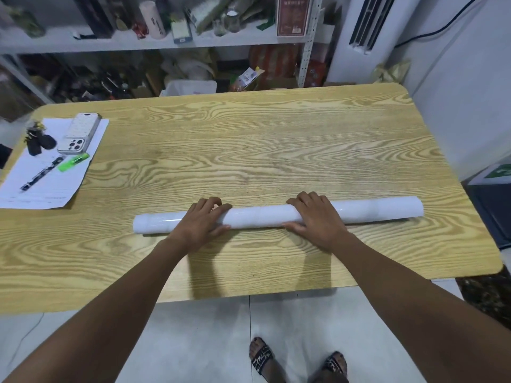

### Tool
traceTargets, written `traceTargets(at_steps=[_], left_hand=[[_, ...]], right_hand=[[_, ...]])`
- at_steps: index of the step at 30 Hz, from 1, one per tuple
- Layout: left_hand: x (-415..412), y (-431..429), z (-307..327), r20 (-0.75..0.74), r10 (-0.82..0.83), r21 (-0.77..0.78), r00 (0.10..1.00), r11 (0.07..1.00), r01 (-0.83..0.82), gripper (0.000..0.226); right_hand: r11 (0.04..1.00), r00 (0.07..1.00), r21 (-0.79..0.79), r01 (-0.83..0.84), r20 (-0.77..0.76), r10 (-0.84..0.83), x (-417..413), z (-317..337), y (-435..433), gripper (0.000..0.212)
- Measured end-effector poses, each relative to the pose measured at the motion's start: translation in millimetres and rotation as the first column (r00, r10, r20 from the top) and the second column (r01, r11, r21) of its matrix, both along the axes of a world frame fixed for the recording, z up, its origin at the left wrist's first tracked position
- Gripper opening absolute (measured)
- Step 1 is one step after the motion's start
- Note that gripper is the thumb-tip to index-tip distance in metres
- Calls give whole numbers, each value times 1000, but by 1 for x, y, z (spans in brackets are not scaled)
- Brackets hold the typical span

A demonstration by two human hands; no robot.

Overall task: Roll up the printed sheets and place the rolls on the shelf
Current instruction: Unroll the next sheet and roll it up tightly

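A long white roll of printed sheet (260, 217) lies across the wooden table (276, 139), running left to right and fully rolled. My left hand (203, 223) grips it left of its middle, fingers curled over the far side and thumb on the near side. My right hand (315, 217) grips it right of the middle in the same way. Both ends of the roll stick out past my hands. Behind the table stands a white metal shelf (138, 42) crowded with items.
At the table's left lie white papers (41, 186) bearing a phone (80, 136), keys (37, 139), a pen (41, 174) and a green lighter (73, 163). A white air conditioner (367, 26) stands at the back right, a dark bin (492, 205) beside the table's right edge.
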State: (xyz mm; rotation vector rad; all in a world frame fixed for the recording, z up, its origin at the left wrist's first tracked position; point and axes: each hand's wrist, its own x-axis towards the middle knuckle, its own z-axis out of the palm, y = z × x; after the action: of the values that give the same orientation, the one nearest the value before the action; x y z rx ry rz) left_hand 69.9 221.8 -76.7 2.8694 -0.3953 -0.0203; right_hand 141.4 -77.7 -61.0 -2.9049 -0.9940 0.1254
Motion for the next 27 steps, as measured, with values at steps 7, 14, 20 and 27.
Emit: traceTargets(at_steps=[7, 14, 20, 27], left_hand=[[15, 4, 8, -142, -26, 82, 990, 996, 38, 76], [32, 11, 10, -214, -96, 45, 972, 993, 108, 81], [44, 15, 17, -278, -178, 40, 944, 980, 197, 78], [58, 4, 43, -382, -124, 87, 916, 982, 169, 62]], right_hand=[[1000, 1000, 18, -6, -15, 6, 10, -1, 4, 64], [997, 996, 1, -79, -37, 79, 21, -2, 1, 65], [994, 994, 17, -106, -10, 106, 30, -5, 2, 67], [990, 990, 29, -139, 26, 138, 35, -1, 5, 50]])
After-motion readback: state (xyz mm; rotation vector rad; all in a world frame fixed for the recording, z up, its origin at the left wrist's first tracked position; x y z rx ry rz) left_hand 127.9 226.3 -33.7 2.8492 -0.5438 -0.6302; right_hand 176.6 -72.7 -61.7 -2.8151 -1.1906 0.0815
